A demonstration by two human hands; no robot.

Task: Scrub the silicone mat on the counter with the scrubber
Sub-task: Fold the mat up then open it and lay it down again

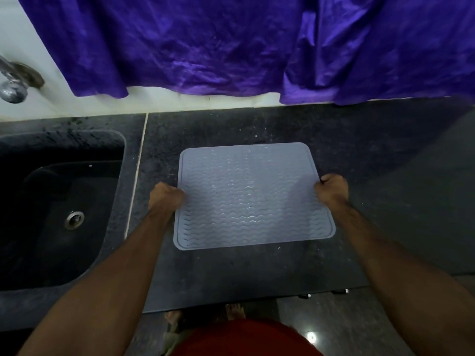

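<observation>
A pale grey silicone mat [253,195] with a raised wavy pattern is seen lying on the dark speckled bench [257,273], roughly at its middle and to the right of a black sink [51,201]. The mat's left edge is gripped by the left hand [165,197], which is closed into a fist around it, and the right edge is gripped in the same way by the right hand [332,190], so the mat is held from both sides at about mid-height (whether it is lifted off the surface there cannot be told). A metal drain [74,219] is visible in the sink's floor, and a chrome tap [15,80] is mounted on the white wall above it. A purple cloth [231,42] is hung across the wall behind the bench, its lower hem reaching nearly to the bench at the right. Bare feet [205,317] and a red garment [246,340] are seen at the bottom edge.
</observation>
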